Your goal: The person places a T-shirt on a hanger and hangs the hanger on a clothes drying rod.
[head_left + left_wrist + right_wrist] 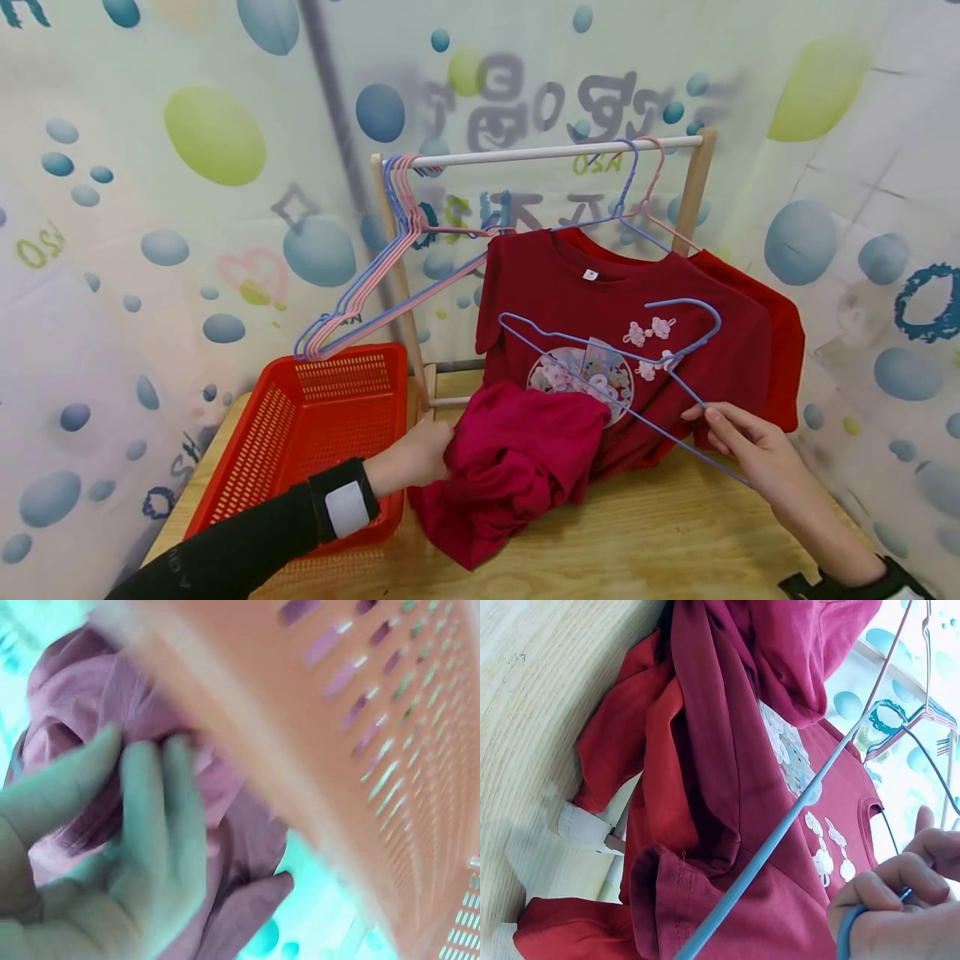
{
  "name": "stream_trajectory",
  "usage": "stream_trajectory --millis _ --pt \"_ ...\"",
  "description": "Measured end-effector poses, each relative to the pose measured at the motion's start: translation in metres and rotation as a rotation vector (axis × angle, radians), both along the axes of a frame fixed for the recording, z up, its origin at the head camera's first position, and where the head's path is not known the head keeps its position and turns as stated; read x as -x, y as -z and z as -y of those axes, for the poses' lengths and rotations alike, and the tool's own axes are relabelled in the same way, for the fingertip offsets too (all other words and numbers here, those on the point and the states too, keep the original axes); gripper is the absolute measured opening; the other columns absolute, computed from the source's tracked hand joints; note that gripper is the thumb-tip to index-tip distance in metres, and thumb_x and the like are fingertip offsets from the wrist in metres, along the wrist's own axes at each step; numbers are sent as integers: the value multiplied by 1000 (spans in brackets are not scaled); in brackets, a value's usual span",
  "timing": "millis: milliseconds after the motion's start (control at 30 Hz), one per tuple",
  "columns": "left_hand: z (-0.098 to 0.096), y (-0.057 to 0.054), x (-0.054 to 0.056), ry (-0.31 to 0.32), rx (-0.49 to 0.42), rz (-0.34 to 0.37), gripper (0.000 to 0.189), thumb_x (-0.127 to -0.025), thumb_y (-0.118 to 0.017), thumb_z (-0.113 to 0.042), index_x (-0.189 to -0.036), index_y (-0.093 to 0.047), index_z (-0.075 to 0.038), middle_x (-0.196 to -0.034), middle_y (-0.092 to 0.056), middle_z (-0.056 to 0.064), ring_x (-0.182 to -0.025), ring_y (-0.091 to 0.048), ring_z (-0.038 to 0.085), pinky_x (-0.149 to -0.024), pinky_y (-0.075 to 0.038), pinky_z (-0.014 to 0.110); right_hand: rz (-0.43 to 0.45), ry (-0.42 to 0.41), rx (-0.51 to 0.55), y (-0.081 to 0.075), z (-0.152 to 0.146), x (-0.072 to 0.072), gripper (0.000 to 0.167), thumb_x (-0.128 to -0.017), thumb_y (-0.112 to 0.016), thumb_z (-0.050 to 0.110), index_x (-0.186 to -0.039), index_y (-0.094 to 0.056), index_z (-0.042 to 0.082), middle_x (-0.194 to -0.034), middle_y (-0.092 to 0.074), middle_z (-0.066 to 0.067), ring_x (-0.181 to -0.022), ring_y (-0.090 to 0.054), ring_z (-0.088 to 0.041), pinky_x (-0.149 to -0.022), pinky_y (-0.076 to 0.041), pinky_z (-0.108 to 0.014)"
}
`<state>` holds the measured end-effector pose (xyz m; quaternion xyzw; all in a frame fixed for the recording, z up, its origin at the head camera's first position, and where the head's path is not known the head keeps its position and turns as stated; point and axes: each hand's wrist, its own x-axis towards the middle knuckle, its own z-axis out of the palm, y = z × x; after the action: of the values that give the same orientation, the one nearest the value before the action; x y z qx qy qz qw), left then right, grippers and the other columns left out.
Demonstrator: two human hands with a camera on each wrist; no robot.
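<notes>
A crumpled magenta garment [517, 458] hangs from my left hand [416, 454], which pinches its cloth beside the red basket. In the left wrist view, the thumb and fingers [161, 802] close on the bunched fabric. My right hand [750, 442] grips a bare blue hanger [585, 340] near one end of its shoulder; its hook points up. That hanger is in front of a dark red T-shirt [705, 308] with a floral print, which hangs from the rack on another blue hanger. In the right wrist view, the fingers [900, 877] curl round the hanger wire.
A rack with a white rod [540, 153] and wooden posts stands on the wooden table [675, 533]. Several pink and blue hangers [375, 275] hang at its left end. A brighter red garment [783, 350] hangs behind the T-shirt. The red basket [255, 417] sits at left.
</notes>
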<state>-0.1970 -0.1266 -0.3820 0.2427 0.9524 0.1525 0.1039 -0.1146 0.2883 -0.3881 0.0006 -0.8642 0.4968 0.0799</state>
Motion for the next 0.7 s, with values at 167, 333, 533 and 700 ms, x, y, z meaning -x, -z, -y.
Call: stream_trajectory --millis 167,333,533,700 --pt "10 -25 8 14 -269 -79 18 -90 -77 -5 -76 -67 -6 -65 -57 -6 -61 -46 7 -57 -37 21 -59 5 17 -2 -4 -3 28 -111 -48 22 -120 -71 11 -98 -63 31 -87 -56 1 -72 -48 -11" --pt "10 -51 10 4 -373 -143 10 -104 -63 -11 -97 -62 -3 -68 -52 -1 -59 -45 9 -57 -38 23 -66 -16 52 -6 -10 -5 29 -112 -45 20 -122 -71 10 -109 -64 36 -100 -58 13 -80 -50 -5" --pt "2 -55 12 -25 -489 -181 11 -109 -52 -13 -104 -55 -3 -73 -52 4 -63 -47 13 -60 -41 25 -92 -13 77 -10 -9 -10 28 -112 -46 17 -118 -73 14 -98 -68 25 -87 -55 -2 -70 -45 -12" --pt "-2 -52 13 -34 -627 -202 10 -110 -50 -15 -113 -50 -6 -71 -49 2 -57 -40 10 -55 -36 24 -112 -13 79 -12 -7 -12 27 -111 -46 16 -115 -73 17 -82 -58 12 -77 -48 -11 -64 -37 -25"
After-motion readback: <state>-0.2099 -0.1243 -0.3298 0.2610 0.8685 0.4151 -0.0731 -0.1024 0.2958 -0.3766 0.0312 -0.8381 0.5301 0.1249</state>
